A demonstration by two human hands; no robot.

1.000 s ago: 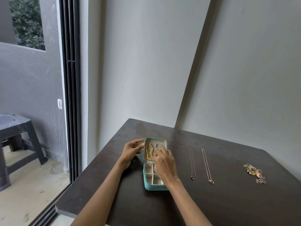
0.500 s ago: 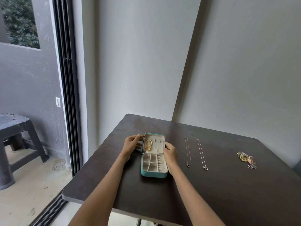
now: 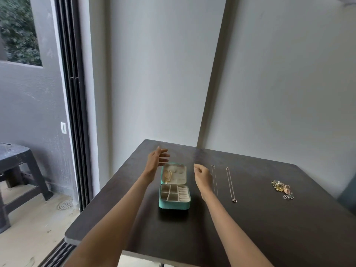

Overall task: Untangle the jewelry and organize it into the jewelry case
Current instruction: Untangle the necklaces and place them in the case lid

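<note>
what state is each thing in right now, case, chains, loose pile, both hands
jewelry case: open, lid laid back, gold piece in lid
near necklace: laid straight on table
far necklace: laid straight on table
jewelry pile: heaped on table
left hand: open, holds nothing
right hand: loosely curled, holds nothing

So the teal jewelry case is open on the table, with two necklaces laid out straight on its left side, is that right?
Not quite. The head view shows the two necklaces laid out straight on the right side of the open teal jewelry case, not the left. The rest holds: it sits on the table.
</note>
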